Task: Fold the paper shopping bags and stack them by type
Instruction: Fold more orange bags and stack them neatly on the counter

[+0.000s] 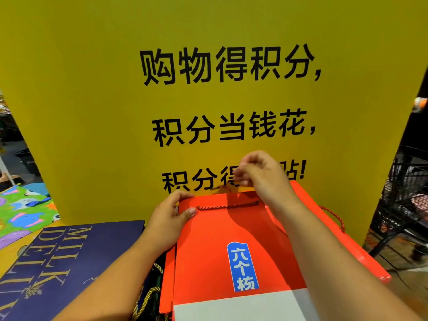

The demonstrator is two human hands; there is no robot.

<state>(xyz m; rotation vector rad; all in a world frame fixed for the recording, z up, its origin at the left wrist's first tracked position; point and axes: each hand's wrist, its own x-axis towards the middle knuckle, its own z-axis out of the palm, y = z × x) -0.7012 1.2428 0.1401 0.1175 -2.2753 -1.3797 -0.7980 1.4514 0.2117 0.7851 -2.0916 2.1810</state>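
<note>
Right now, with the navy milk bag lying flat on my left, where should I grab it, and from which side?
Probably by the gold rope handles at the right edge of the navy bag, reaching in from your near side. The bag lies flat, so its face offers nothing to pinch, while the loops stick out beside the red bag.

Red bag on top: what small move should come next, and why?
Probably tuck the far rope handle down, then flatten the red bag onto the lower red bag. The left hand grips its top left corner, the right hand hovers blurred above the top edge, and the near handle already lies flat.
</note>
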